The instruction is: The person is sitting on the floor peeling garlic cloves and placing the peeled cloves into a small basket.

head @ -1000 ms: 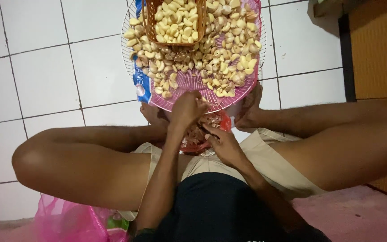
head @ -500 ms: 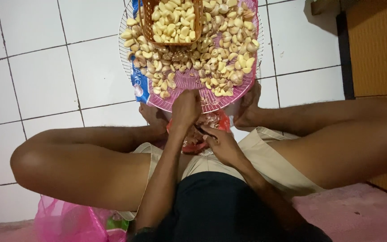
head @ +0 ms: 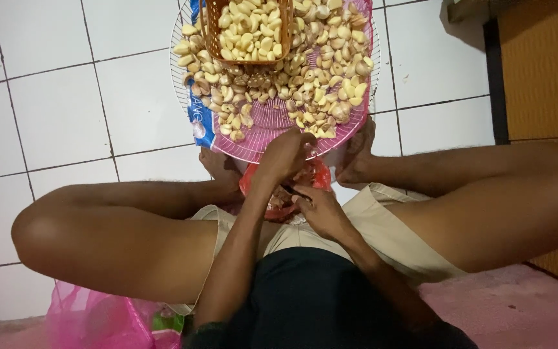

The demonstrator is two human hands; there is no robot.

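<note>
Person seated cross-legged on a white tiled floor (head: pixel 66 110), knees spread wide to left and right. Feet meet just near the round pink wire tray (head: pixel 272 126), whose near rim sits close above the toes, leaving little room between tray and lap. Open floor lies to the left of the tray; to the right, a strip of tile, then an orange-brown wall panel (head: pixel 544 71) with a dark edge closes that side.

Near right, a pink mat (head: pixel 518 310); near left, a heap of pink mesh netting (head: pixel 92 320) beside the thigh.

The tray is heaped with pale yellow garlic cloves (head: pixel 321 87), some with papery skin. An orange plastic basket (head: pixel 247 29) stands on the far part of the tray, filled with cleaner-looking cloves. A blue printed bag (head: pixel 198 119) shows under the tray's left edge.

Left hand (head: pixel 283 157) curled, fingers drawn together, knuckles up, at the tray's near rim above a red plastic bag (head: pixel 318 176) in the lap. What it pinches cannot be told. Right hand (head: pixel 321 210) lies just near of it, fingers bent inward over the bag; its grip is hidden.
</note>
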